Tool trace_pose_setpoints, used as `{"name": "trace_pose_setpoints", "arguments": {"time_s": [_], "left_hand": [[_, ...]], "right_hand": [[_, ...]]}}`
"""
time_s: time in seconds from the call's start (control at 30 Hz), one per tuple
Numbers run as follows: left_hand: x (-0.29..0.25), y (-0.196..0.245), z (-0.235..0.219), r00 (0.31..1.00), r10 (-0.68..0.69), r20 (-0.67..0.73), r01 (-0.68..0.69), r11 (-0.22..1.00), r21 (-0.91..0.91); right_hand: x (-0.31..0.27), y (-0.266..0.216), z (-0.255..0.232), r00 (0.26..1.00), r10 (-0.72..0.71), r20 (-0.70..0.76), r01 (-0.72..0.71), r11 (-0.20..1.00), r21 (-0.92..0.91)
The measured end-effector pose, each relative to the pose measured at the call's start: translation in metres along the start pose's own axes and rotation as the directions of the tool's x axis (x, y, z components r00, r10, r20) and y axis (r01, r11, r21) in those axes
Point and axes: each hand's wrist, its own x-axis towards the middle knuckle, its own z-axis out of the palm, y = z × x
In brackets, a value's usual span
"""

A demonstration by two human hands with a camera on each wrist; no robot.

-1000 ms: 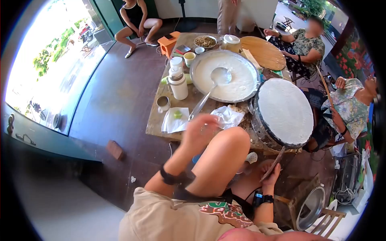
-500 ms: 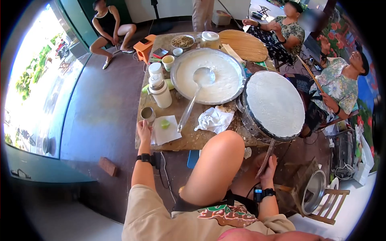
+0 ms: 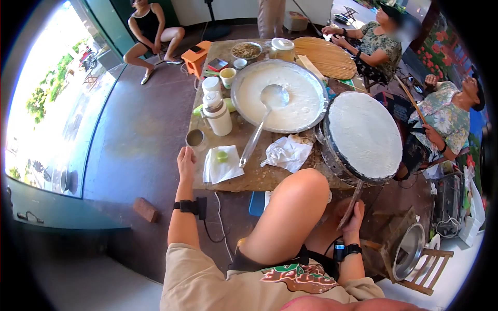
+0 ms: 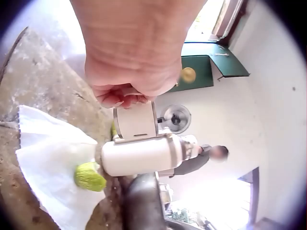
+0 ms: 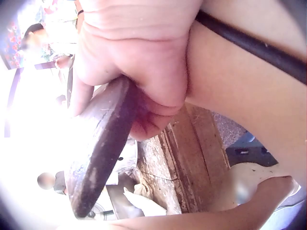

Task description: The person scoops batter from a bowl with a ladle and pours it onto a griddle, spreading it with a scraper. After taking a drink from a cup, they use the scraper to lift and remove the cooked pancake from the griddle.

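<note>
My left hand (image 3: 187,159) is at the near left corner of the table, its fingers curled at the handle side of a pale mug (image 3: 203,143). In the left wrist view the fingers (image 4: 127,98) bend in right against the mug (image 4: 136,122). Beside it lies a cut green piece (image 3: 222,156) on a white paper napkin (image 3: 212,173). My right hand (image 3: 355,220), low beside my leg, grips a flat dark wooden scraper (image 3: 350,210). Its blade (image 5: 98,143) points away from the palm, toward the round griddle (image 3: 365,137) coated with white batter.
A wide metal basin (image 3: 238,111) of white batter, with a ladle (image 3: 254,145) in it, fills the table's middle. A white thermos (image 3: 220,122) stands behind the mug. A crumpled white cloth (image 3: 288,153) lies by the griddle. Several people sit or stand around; a brick (image 3: 146,210) lies on the floor.
My left hand has gone from above the ladle's handle leftward to the mug. The right hand keeps the scraper at the griddle's near side. The head view has shifted.
</note>
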Motion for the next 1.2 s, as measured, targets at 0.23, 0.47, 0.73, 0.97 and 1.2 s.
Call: {"name": "trace_pose_setpoints", "arguments": {"time_s": [0.23, 0.47, 0.73, 0.97, 1.2], "left_hand": [[-0.052, 0.123, 0.029, 0.988, 0.030, 0.151, -0.021, 0.998, -0.060], [-0.105, 0.214, 0.051, 0.939, 0.067, 0.338, -0.047, 0.997, -0.068], [-0.165, 0.285, 0.083, 0.801, 0.398, 0.448, -0.478, 0.875, 0.078], [-0.188, 0.271, 0.087, 0.541, 0.601, 0.588, -0.835, 0.466, 0.291], [-0.181, 0.260, 0.116, 0.781, 0.403, 0.478, -0.349, 0.915, -0.201]], "right_hand": [[-0.023, -0.007, 0.034, 0.993, -0.110, 0.047, 0.109, 0.994, 0.034], [-0.041, -0.017, 0.052, 0.995, -0.087, 0.053, 0.085, 0.996, 0.039], [-0.029, -0.008, 0.037, 0.992, -0.116, 0.043, 0.112, 0.990, 0.087], [-0.004, -0.001, 0.000, 0.968, 0.100, 0.230, -0.149, 0.966, 0.209], [-0.004, 0.002, -0.007, 0.951, 0.034, 0.308, -0.126, 0.950, 0.285]]}}
